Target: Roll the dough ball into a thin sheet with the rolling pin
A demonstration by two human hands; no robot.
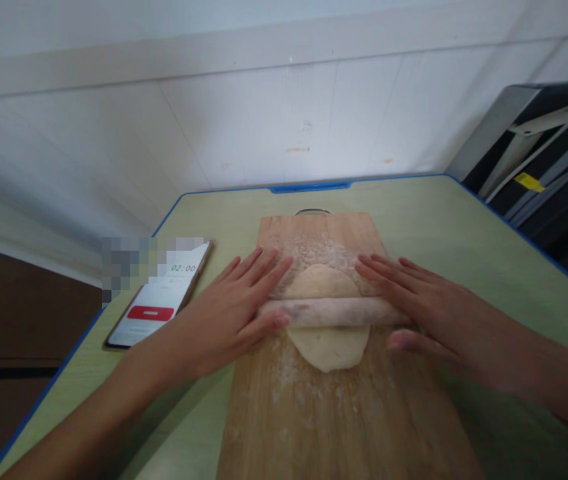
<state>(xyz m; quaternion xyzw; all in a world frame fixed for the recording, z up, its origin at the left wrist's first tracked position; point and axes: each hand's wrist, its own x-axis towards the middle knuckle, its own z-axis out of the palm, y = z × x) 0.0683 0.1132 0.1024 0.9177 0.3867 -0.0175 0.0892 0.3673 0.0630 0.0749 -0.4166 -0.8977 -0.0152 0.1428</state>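
A flour-dusted rolling pin (331,312) lies crosswise over a flattened piece of dough (331,350). The dough shows on both the far and near sides of the pin. Under them is a wooden cutting board (344,433) with flour scattered around the dough. My left hand (247,303) rests on the pin's left end, fingers stretched out forward and thumb on the near side. At the right end, my right hand (427,310) lies over the pin with its fingers extended and its thumb apart. Both hands are open, and they cover the pin's ends.
A phone (159,293) showing 02:00 and a red button lies left of my left hand. The board's metal handle (313,211) points to the far side. The light green table (414,207) has a blue edge and meets a white wall. Dark folded frames (554,153) stand at the right.
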